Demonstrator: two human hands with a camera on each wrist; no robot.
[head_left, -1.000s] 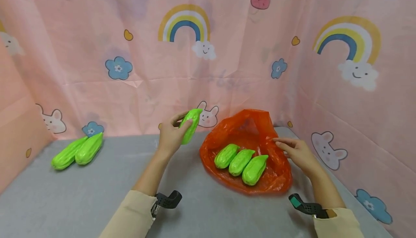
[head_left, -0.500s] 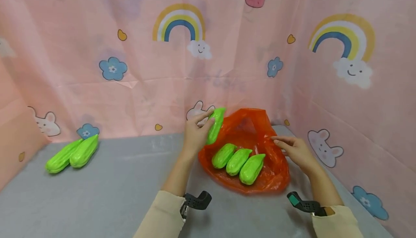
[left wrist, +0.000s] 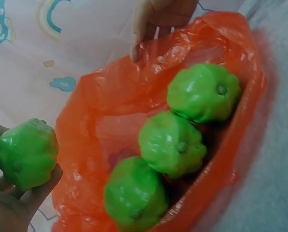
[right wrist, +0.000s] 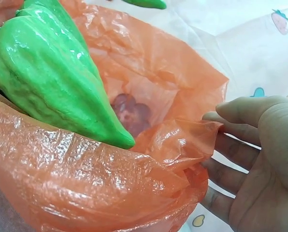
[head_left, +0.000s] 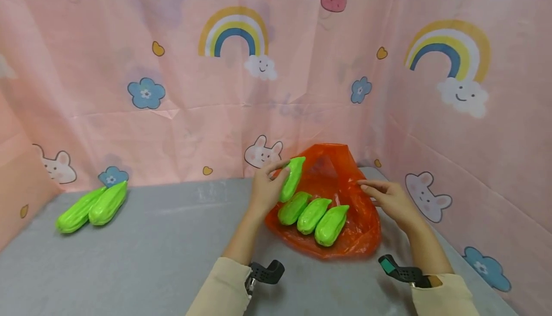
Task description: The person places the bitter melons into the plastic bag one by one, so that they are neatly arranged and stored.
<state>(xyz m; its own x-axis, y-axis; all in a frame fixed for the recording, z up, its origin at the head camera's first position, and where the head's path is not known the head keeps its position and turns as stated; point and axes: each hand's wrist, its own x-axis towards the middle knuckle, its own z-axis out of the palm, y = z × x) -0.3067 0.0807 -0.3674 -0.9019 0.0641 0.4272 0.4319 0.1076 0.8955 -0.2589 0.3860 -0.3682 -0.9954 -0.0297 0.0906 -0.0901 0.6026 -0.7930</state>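
My left hand [head_left: 266,192] pinches a bright green, ribbed gourd [head_left: 293,178] between thumb and fingers, its pointed end up. In the head view it overlaps the left side of an open red plastic bag [head_left: 358,241]. The left wrist view shows this held gourd [left wrist: 27,153] beside the bag's mouth. Three similar gourds [head_left: 314,216] lie in a row inside the bag. At the bag's right edge is my right hand [head_left: 390,200], thumb and forefinger pinching the thin plastic [right wrist: 192,137] while the other fingers lie behind it.
Two more green gourds [head_left: 92,208] lie side by side at the left on the grey table [head_left: 168,244]. A pink patterned curtain [head_left: 181,66] hangs behind the table and along both sides. Each wrist wears a black strap mount [head_left: 405,273].
My left hand has carried its gourd rightward to the bag, then lowered it slightly. My right hand stays at the bag's edge. The view has shifted a little.
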